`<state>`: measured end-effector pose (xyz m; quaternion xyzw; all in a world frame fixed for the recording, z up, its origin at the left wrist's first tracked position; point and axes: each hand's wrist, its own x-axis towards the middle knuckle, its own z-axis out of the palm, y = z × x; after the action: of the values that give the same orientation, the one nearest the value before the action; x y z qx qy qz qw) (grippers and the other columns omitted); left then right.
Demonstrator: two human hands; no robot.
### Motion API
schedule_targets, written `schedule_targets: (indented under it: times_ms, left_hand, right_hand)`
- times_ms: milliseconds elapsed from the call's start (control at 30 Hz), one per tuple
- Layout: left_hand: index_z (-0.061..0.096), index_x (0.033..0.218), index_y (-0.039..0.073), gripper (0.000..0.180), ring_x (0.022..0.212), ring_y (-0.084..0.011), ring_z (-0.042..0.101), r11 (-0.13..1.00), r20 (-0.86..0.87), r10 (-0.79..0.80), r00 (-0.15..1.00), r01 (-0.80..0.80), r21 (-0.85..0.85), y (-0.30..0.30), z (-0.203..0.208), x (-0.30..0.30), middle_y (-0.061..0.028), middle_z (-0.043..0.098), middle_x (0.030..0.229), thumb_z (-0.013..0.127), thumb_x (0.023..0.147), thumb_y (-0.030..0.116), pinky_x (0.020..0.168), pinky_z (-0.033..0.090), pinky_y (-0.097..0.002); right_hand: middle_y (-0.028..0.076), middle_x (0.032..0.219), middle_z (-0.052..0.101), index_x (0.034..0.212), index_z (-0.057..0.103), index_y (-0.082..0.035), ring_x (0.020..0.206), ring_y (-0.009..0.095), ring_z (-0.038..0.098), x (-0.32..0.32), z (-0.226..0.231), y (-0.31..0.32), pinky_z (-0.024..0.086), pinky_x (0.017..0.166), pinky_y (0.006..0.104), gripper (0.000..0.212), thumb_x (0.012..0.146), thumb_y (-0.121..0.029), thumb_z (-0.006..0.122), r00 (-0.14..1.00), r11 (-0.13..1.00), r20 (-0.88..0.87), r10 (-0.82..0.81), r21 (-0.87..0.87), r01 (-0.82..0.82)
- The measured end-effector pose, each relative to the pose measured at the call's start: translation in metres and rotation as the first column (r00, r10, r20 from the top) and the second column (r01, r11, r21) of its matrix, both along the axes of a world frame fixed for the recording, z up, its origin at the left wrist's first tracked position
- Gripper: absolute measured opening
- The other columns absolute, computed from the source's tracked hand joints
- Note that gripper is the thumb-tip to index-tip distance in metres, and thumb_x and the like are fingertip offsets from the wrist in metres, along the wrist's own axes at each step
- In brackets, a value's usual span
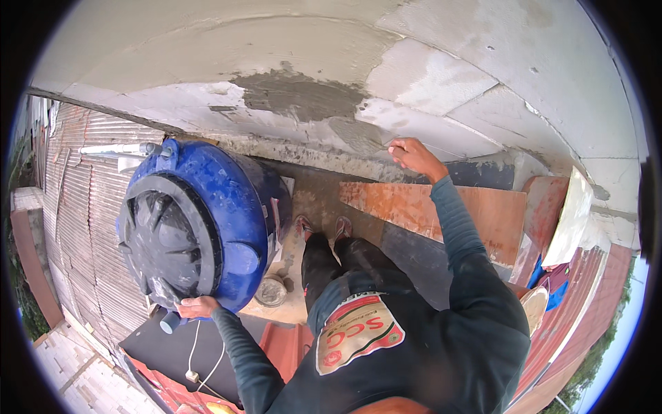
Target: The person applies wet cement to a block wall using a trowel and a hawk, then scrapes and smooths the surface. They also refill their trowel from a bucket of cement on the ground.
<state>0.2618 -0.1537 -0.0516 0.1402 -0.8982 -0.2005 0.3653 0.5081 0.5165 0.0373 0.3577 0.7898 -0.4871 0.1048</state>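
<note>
My right hand (416,159) is closed, apparently round the handle of a trowel. The trowel's grey blade (357,135) lies against the lower part of the pale block wall (434,76) and blends with the mortar there. Left of the blade, a darker wet mortar patch (296,95) spreads over the wall. My left hand (198,307) rests with its fingers laid on the near edge of a large blue tank (238,207), beside a short pipe stub (169,322). A black ribbed lid (165,238) covers the tank's top.
A small bucket of grey stuff (271,291) stands between the tank and my legs. Plywood (441,210) lies along the wall's foot to the right, near a pale upright board (569,217). Corrugated roofing (86,200) stretches left. A white cable (192,376) hangs below the tank.
</note>
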Motion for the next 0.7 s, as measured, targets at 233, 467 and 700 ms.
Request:
schedule_targets:
  times_ms: [233,467,700]
  left_hand:
    - [0.05,0.132,-0.012,0.057,0.124,-0.0471,0.045,1.0,-0.024,-0.014,1.0,0.014,0.011,-0.002,-0.001,0.0,-0.0306,0.051,0.128,0.032,0.11,0.038,0.107,0.034,-0.0558]
    - [0.05,0.133,-0.012,0.058,0.124,-0.0469,0.046,0.999,-0.015,-0.013,1.0,0.013,0.044,0.001,-0.001,0.001,-0.031,0.05,0.13,0.034,0.109,0.039,0.108,0.035,-0.0549]
    - [0.051,0.133,-0.012,0.057,0.126,-0.046,0.046,1.0,-0.041,-0.003,0.999,0.004,0.029,-0.008,-0.011,0.0,-0.0307,0.051,0.133,0.037,0.109,0.038,0.109,0.035,-0.054]
  right_hand:
    - [0.002,0.073,0.058,0.097,0.066,0.001,0.062,0.012,0.053,0.01,0.043,0.0,0.046,0.062,0.0308,0.029,0.101,-0.026,0.056,0.997,1.0,-0.077,-0.029,-0.007,0.028]
    - [0.004,0.076,0.062,0.101,0.067,0.002,0.065,0.013,0.055,0.021,0.083,-0.012,0.046,0.062,0.0319,0.03,0.1,-0.027,0.058,0.989,0.992,-0.139,-0.052,0.107,0.067]
    - [0.017,0.083,0.067,0.11,0.067,0.004,0.075,0.026,0.062,0.032,0.105,-0.03,0.05,0.072,0.0391,0.032,0.099,-0.026,0.06,0.987,0.927,-0.159,0.027,0.374,0.035]
